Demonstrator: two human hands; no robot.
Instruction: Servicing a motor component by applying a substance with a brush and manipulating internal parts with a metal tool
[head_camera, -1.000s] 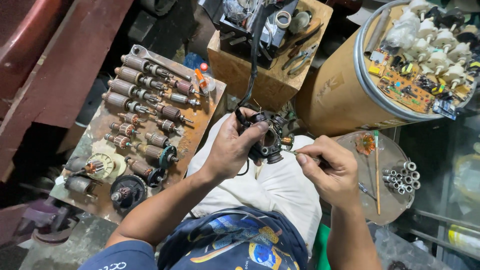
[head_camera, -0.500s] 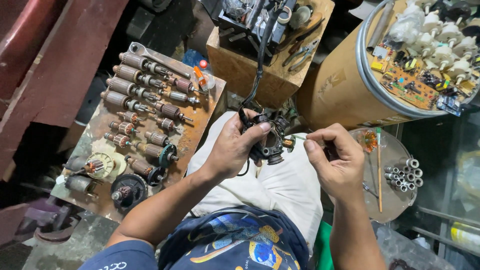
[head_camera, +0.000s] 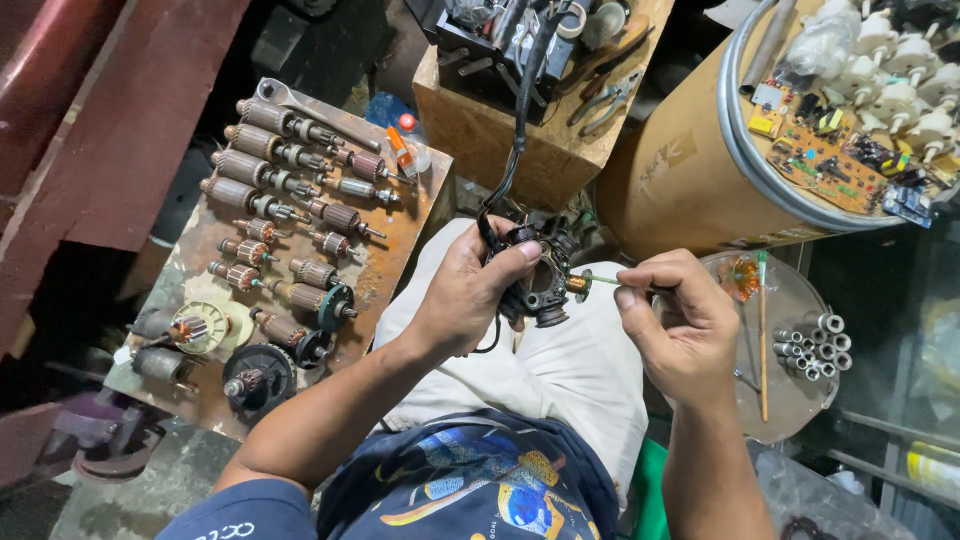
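Item: black motor housing (head_camera: 535, 280), gripped in my left hand (head_camera: 465, 295) over my lap. My right hand (head_camera: 680, 320) pinches a thin probe (head_camera: 600, 281) against the housing's copper terminal; best kept steady, housing braced.

Rusty metal tray (head_camera: 395, 290), copper-wound armatures (head_camera: 262, 165), raw plywood box (head_camera: 490, 130)

light: bright, even from above, centre well lit
shadows: deep at upper left and far left
focus: sharp centre, slight wide-angle stretch at edges
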